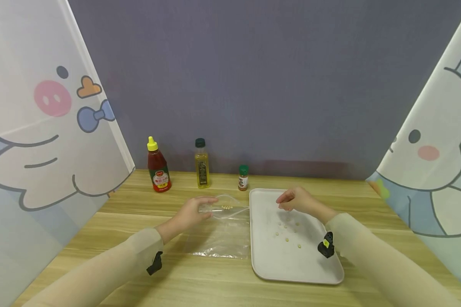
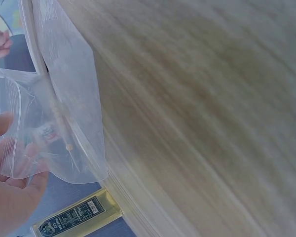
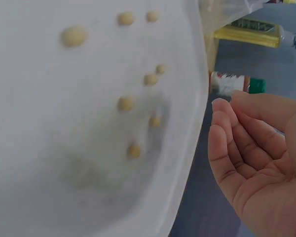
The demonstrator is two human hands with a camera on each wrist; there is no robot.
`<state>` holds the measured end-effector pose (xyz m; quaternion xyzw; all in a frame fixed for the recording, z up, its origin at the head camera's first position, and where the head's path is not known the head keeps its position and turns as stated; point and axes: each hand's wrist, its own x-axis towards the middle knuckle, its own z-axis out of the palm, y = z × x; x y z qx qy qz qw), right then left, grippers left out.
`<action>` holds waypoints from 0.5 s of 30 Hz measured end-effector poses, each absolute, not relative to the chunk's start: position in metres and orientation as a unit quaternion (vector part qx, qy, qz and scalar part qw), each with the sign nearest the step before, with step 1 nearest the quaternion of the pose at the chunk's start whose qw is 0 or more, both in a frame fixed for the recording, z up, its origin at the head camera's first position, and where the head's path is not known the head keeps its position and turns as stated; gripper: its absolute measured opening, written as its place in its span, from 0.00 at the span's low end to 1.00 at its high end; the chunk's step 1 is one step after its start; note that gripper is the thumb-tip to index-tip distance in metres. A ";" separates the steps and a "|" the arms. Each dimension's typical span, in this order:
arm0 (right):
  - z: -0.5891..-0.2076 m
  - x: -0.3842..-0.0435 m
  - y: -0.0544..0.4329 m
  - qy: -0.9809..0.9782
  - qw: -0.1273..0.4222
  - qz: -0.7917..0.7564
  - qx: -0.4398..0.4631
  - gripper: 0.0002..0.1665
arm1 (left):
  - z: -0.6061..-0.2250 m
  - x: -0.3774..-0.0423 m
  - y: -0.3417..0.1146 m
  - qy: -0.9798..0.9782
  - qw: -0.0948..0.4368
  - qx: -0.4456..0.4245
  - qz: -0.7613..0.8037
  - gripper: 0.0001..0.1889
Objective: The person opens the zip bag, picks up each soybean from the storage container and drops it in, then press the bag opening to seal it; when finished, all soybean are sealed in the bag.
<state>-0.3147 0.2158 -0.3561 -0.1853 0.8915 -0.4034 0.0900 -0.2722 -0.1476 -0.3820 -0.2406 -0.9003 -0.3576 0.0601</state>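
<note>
In the head view my left hand grips a clear zip-lock bag at its mouth, which gapes in a loop. Thumb and fingers hold the zip strip of the bag in the left wrist view. Several small pale-yellow beans show through the plastic. Over the far part of a white tray is my right hand. Its fingers are loosely bent, thumb close to the index fingertip, with nothing visible between them in the right wrist view. Several loose beans lie scattered on the tray below.
Along the back of the wooden table stand a ketchup bottle, an oil bottle and a green-capped spice jar. A grey panel rises behind them, with cartoon-printed panels at both sides. The tray's raised rim borders the bag.
</note>
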 end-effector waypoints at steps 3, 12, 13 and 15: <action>-0.360 -0.315 0.226 0.895 0.102 -0.390 -0.192 0.14 | -0.381 -0.272 -0.148 -0.900 0.059 -0.241 -0.359 0.25; -0.370 -0.315 0.245 0.898 0.133 -0.375 -0.185 0.12 | -0.381 -0.272 -0.148 -0.904 0.057 -0.231 -0.355 0.25; -0.371 -0.315 0.246 0.899 0.138 -0.373 -0.182 0.12 | -0.381 -0.272 -0.148 -0.905 0.055 -0.230 -0.355 0.25; -0.375 -0.316 0.247 0.900 0.146 -0.368 -0.183 0.12 | -0.381 -0.272 -0.148 -0.906 0.054 -0.230 -0.352 0.25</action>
